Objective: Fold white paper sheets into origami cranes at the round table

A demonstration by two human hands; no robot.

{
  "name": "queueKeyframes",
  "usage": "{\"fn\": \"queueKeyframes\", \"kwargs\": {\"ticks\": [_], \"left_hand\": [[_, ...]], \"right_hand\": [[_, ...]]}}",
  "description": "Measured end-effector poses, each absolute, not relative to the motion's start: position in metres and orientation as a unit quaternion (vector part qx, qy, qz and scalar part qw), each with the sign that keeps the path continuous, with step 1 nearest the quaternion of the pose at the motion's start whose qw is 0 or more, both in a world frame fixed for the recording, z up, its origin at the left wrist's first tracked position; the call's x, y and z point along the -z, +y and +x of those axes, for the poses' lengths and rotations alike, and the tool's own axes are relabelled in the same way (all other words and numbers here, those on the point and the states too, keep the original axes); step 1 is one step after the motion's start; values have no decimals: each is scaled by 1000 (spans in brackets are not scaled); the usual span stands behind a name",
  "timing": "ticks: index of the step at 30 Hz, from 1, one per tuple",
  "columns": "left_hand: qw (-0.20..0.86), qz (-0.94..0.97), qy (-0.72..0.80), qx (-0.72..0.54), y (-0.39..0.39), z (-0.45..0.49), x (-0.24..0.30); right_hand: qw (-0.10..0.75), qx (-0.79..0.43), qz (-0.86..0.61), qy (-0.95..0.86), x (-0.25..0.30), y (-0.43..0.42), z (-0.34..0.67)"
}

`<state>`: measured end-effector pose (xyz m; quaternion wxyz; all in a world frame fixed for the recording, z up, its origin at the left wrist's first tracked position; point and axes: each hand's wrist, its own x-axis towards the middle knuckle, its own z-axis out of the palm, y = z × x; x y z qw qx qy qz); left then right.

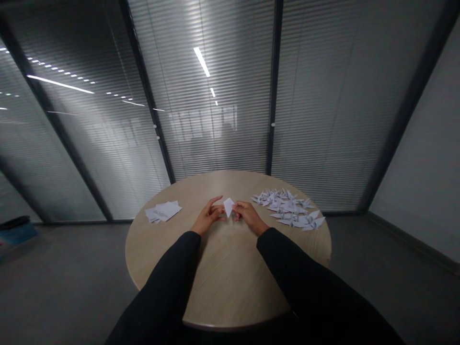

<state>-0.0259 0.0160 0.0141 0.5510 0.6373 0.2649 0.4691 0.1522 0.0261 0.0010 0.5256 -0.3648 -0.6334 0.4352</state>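
A small folded piece of white paper [228,206] is held just above the middle of a round wooden table [215,282]. My left hand [207,216] pinches its left side, with the index finger raised. My right hand [247,213] pinches its right side with curled fingers. Both arms are in black sleeves.
A pile of several finished white paper cranes [289,207] lies on the table to the right of my hands. A small stack of flat white paper sheets [163,211] lies to the left. Glass walls with blinds stand behind the table.
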Motion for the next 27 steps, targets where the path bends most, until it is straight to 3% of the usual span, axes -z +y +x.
{"fn": "queueKeyframes", "kwargs": {"ticks": [9, 27], "left_hand": [[551, 647, 256, -461, 12, -25, -17], [546, 643, 271, -463, 14, -25, -16]], "right_hand": [[500, -547, -328, -586, 4, 28, 150], [499, -542, -330, -591, 6, 28, 149]]}}
